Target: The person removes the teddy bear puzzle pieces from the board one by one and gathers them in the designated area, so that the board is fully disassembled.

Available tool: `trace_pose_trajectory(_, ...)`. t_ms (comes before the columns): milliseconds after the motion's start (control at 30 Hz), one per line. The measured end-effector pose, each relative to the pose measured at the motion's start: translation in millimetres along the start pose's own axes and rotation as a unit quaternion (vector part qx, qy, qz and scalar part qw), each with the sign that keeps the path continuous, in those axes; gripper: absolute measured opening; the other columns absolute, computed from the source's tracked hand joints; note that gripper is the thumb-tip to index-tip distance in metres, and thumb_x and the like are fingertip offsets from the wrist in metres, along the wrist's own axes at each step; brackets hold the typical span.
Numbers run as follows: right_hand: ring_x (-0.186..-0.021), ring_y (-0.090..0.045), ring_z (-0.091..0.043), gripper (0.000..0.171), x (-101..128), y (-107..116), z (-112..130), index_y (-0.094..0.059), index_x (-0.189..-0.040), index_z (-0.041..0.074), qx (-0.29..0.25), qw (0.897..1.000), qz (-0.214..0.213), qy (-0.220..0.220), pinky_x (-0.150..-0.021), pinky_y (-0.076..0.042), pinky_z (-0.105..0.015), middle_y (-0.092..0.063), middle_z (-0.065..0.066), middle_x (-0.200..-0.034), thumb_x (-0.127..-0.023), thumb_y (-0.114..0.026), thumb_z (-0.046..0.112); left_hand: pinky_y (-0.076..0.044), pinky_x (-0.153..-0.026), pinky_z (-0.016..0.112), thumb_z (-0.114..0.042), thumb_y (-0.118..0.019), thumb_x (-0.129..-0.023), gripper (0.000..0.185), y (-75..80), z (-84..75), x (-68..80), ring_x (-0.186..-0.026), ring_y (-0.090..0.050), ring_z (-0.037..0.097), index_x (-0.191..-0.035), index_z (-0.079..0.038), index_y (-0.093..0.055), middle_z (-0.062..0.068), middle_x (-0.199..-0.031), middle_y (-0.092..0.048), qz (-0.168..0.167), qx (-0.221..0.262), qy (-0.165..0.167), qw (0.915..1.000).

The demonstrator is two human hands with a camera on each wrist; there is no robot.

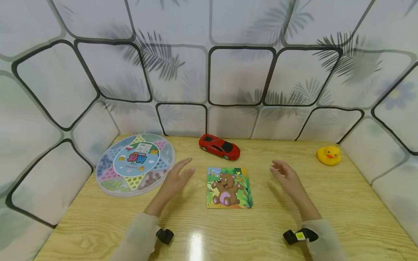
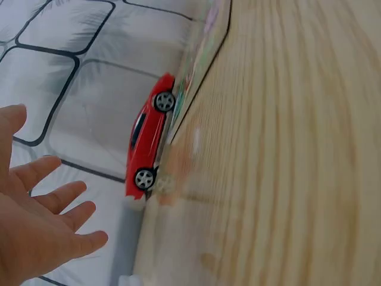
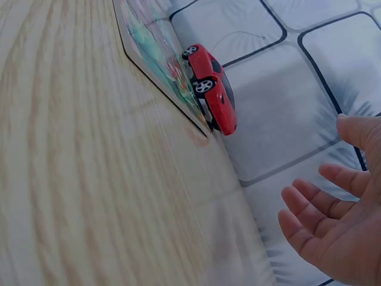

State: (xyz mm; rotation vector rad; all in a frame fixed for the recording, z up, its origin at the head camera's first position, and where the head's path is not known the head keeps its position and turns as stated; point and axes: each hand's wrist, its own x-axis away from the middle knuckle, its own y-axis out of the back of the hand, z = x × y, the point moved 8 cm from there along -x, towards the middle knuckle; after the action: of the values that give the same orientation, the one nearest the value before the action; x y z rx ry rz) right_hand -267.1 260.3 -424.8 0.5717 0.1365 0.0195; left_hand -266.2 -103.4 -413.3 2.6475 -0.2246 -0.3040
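Observation:
A square bear puzzle (image 1: 228, 187) lies flat on the wooden table (image 1: 277, 232), between my two hands. My left hand (image 1: 177, 177) hovers just left of it with fingers straight and spread, holding nothing. On the other side my right hand (image 1: 285, 175) is raised with relaxed fingers, also empty. Behind the puzzle stands a red toy car (image 1: 219, 146). The left wrist view shows the car (image 2: 147, 138) past the spread palm (image 2: 41, 229), and the right wrist view shows the car (image 3: 212, 88) beyond the puzzle edge (image 3: 156, 59) and the relaxed fingers (image 3: 324, 217).
A round clear-lidded game board (image 1: 135, 164) with coloured marbles sits at the left rear. A yellow rubber duck (image 1: 329, 155) stands at the far right rear. Patterned panel walls (image 1: 241, 76) close in the table on three sides.

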Motion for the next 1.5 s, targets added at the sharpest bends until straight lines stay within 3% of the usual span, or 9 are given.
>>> trace_pose_trajectory(67,-0.101,-0.052,-0.011,0.052,-0.9,-4.7,-1.1,-0.045,-0.136,-0.001,-0.028,1.0,0.005,-0.009,-0.081,-0.045,-0.02,-0.055,-0.017,-0.122,-0.098,-0.05,0.035,-0.024,-0.11,0.052,-0.034,-0.054,-0.097,0.051,-4.1,4.6,-2.5,-0.136,-0.032,0.032,-0.138,-0.005,-0.048,0.014,-0.144,-0.043,-0.003,0.053,0.028,0.9982)
trace_pose_trajectory(200,-0.097,-0.056,-0.002,0.05,-2.0,-16.1,-0.5,-0.046,-0.134,-0.006,-0.094,0.995,0.023,-0.008,-0.082,-0.047,-0.018,-0.055,-0.023,-0.121,-0.097,-0.055,0.027,-0.024,-0.11,0.049,-0.035,-0.057,-0.095,0.048,-14.5,10.1,-6.3,-0.135,-0.035,0.03,-0.134,-0.006,-0.054,0.012,-0.141,-0.047,-0.006,0.119,0.068,0.9905)
trace_pose_trajectory(400,-0.092,-0.057,-0.001,0.045,-6.5,-33.1,1.9,-0.046,-0.131,-0.01,-0.139,0.989,0.056,0.006,-0.08,-0.051,-0.022,-0.054,-0.028,-0.118,-0.095,-0.058,0.015,-0.025,-0.11,0.05,-0.032,-0.06,-0.093,0.042,-35.3,8.3,-13.3,-0.135,-0.036,0.028,-0.129,-0.01,-0.059,0.009,-0.141,-0.048,0.018,0.116,0.068,0.9908)
trace_pose_trajectory(700,-0.084,-0.058,-0.009,0.043,-17.8,-56.0,-0.7,-0.049,-0.128,-0.01,-0.134,0.986,0.093,-0.009,-0.074,-0.051,-0.026,-0.057,-0.02,-0.108,-0.093,-0.061,0.013,-0.017,-0.11,0.055,-0.036,-0.062,-0.091,0.043,-63.7,8.5,-23.9,-0.14,-0.024,0.033,-0.126,-0.011,-0.063,0.01,-0.147,-0.04,0.054,0.136,0.094,0.9848)
trace_pose_trajectory(933,-0.078,-0.057,-0.012,0.042,-24.9,-68.2,1.4,-0.05,-0.127,-0.009,-0.135,0.984,0.118,-0.01,-0.066,-0.051,-0.026,-0.056,-0.016,-0.099,-0.092,-0.061,0.012,-0.01,-0.111,0.057,-0.036,-0.061,-0.092,0.039,-79.2,9.3,-32.8,-0.143,-0.013,0.035,-0.122,-0.011,-0.066,0.012,-0.147,-0.039,0.076,0.12,0.097,0.985)
trace_pose_trajectory(1067,-0.072,-0.054,-0.013,0.042,-27.9,-74.3,4.0,-0.05,-0.126,-0.01,-0.133,0.982,0.135,-0.007,-0.06,-0.048,-0.025,-0.057,-0.015,-0.095,-0.092,-0.062,0.012,-0.007,-0.11,0.06,-0.033,-0.061,-0.092,0.035,-86.1,11.1,-36.5,-0.143,-0.01,0.037,-0.119,-0.013,-0.068,0.015,-0.147,-0.038,0.078,0.084,0.1,0.9883)
trace_pose_trajectory(1300,-0.07,-0.051,-0.013,0.043,-29.9,-79.5,4.6,-0.052,-0.126,-0.008,-0.104,0.984,0.145,-0.016,-0.057,-0.046,-0.024,-0.057,-0.008,-0.088,-0.091,-0.063,0.015,-0.011,-0.108,0.063,-0.027,-0.062,-0.092,0.03,-97.2,11.6,-37.2,-0.141,-0.008,0.043,-0.117,-0.011,-0.069,0.022,-0.147,-0.034,0.097,0.012,0.085,0.9916)
trace_pose_trajectory(1500,-0.069,-0.049,-0.013,0.042,-29.8,-83.9,5.5,-0.052,-0.125,-0.01,-0.078,0.984,0.158,-0.001,-0.057,-0.043,-0.022,-0.057,-0.01,-0.087,-0.09,-0.064,0.011,-0.014,-0.106,0.066,-0.025,-0.064,-0.091,0.031,-103.6,12.3,-37.1,-0.141,-0.004,0.045,-0.118,-0.01,-0.068,0.025,-0.15,-0.027,0.141,-0.03,0.061,0.9877)
